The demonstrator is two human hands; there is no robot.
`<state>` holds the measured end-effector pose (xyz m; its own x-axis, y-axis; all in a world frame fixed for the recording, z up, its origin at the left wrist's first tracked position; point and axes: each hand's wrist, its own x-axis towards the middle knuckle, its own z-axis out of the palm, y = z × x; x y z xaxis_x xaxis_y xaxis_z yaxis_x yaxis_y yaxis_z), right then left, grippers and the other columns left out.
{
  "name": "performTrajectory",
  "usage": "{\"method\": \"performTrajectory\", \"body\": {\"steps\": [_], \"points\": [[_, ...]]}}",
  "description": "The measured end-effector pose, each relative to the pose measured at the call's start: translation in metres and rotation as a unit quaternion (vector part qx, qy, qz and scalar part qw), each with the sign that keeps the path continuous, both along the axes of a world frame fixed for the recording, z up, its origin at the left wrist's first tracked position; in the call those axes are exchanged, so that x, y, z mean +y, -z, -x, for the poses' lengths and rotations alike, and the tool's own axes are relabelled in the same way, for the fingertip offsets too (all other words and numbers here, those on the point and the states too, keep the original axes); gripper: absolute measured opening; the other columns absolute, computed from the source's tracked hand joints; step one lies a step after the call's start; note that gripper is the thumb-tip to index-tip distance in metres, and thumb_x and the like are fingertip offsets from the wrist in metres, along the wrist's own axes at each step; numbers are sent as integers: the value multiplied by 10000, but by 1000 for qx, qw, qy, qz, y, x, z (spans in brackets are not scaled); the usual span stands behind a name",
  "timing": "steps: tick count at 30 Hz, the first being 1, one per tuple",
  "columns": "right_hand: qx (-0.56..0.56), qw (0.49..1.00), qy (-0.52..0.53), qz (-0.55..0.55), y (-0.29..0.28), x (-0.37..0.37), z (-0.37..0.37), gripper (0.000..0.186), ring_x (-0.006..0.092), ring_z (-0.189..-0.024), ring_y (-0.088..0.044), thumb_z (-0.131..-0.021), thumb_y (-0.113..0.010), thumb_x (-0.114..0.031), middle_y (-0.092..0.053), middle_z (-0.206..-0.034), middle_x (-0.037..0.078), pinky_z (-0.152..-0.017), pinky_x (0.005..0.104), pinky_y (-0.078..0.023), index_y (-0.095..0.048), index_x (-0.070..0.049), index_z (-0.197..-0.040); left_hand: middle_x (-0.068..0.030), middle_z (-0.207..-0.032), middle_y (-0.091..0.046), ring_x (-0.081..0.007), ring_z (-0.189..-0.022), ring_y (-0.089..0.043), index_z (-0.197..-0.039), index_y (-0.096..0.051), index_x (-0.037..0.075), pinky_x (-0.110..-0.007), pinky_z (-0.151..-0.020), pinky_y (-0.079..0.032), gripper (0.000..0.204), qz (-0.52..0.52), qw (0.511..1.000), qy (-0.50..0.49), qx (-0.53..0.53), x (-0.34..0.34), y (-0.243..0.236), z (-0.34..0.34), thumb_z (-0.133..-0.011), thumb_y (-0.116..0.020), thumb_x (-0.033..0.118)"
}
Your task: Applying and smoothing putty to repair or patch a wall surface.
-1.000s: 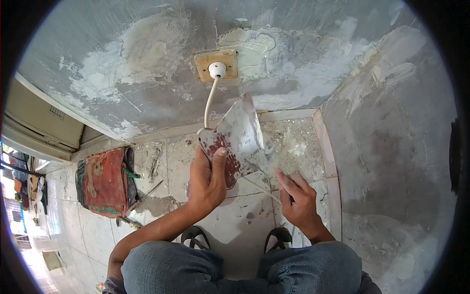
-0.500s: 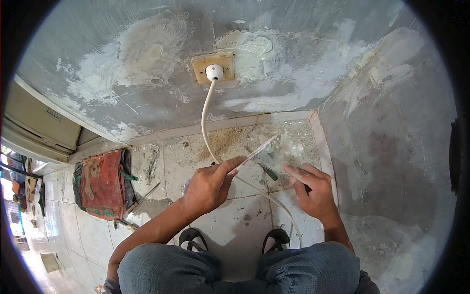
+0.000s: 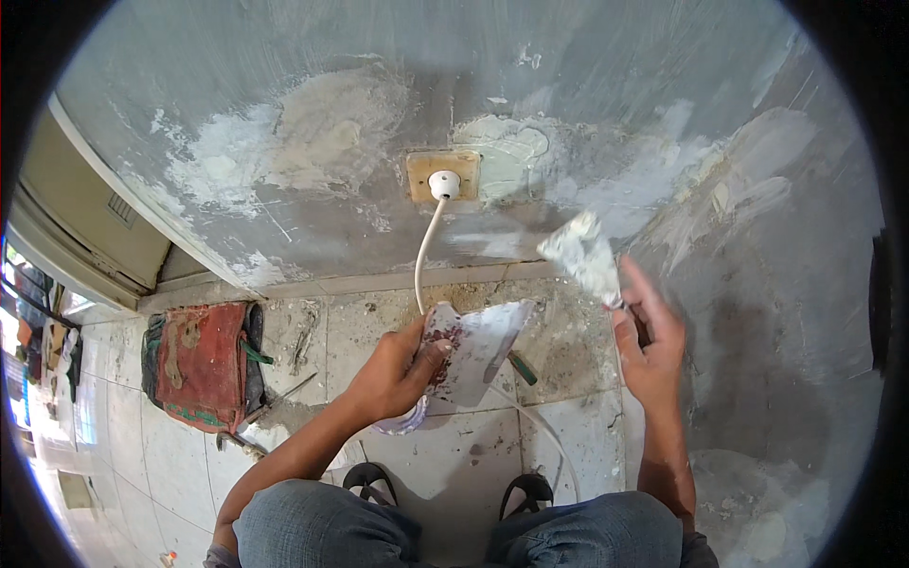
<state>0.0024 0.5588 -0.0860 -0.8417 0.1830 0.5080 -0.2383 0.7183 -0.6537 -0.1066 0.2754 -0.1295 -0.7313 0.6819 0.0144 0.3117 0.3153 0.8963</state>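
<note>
My left hand is closed on a flat metal plate with red flaking paint and white smears. My right hand grips a putty knife loaded with pale filler, raised near the wall, which is grey with white patches. A white cable hangs from a round white fitting on a tan wall plate and runs behind the metal plate to the floor. A green-handled tool lies beyond the metal plate. A pale round container is partly hidden below my left hand.
A worn red bag and a hammer lie left on the dirty tiles. A thin metal tool is beside them. A cream metal panel stands at upper left, with clutter beyond. Another patched wall encloses the right side.
The putty knife with filler now shows in my right hand, which has moved right and upward. The plate in my left hand has tilted flatter toward me. The view has shifted slightly.
</note>
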Motion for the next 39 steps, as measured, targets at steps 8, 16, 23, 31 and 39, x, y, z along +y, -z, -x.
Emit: {"method": "performTrajectory", "body": {"steps": [8, 16, 23, 31, 39], "points": [[-37, 894, -64, 443, -14, -10, 40, 428, 72, -656, -510, -932, -562, -50, -605, -987, 78, -574, 218, -468, -500, 26, -1349, 9, -797, -559, -63, -654, -494, -1147, -525, -7, -249, -618, -450, 226, -133, 962, -71, -228, -1, -5, 6, -1015, -458, 163], [-12, 916, -103, 388, -23, -11, 75, 378, 93, -662, -526, -949, -539, -57, -633, -970, 91, -538, 228, -441, -531, 14, -1320, -7, -789, -583, -58, -618, -515, -1058, -542, 24, -234, -573, -455, 156, -223, 914, -113, -319, -6, 5, 16, -1012, -444, 135], [244, 927, -37, -283, -39, 3, 126, 509, 192, -736, -530, -803, -569, 42, -586, -935, 80, -654, 333, -454, -633, -146, -1272, -15, -801, -595, -57, -617, -528, -1058, -544, 12, -227, -577, -466, 156, -241, 903, -104, -339, -8, 10, 17, -1006, -447, 122], [256, 803, 1, -538, -52, 31, 153, 643, 255, -771, -544, -715, -589, 85, -585, -960, 91, -637, 362, -438, -624, -203, -1289, -21, -827, -608, -61, -622, -541, -1082, -548, 4, -223, -572, -469, 173, -223, 906, -106, -345, -15, 16, 21, -1007, -455, 129], [239, 774, -7, -586, -63, 36, 161, 619, 213, -788, -562, -775, -583, 14, -604, -1005, 53, -635, 336, -438, -589, -274, -1324, -35, -822, -616, -70, -630, -565, -1084, -544, 9, -236, -573, -486, 170, -232, 896, -105, -364, -17, 18, 22, -1010, -443, 124]]}}
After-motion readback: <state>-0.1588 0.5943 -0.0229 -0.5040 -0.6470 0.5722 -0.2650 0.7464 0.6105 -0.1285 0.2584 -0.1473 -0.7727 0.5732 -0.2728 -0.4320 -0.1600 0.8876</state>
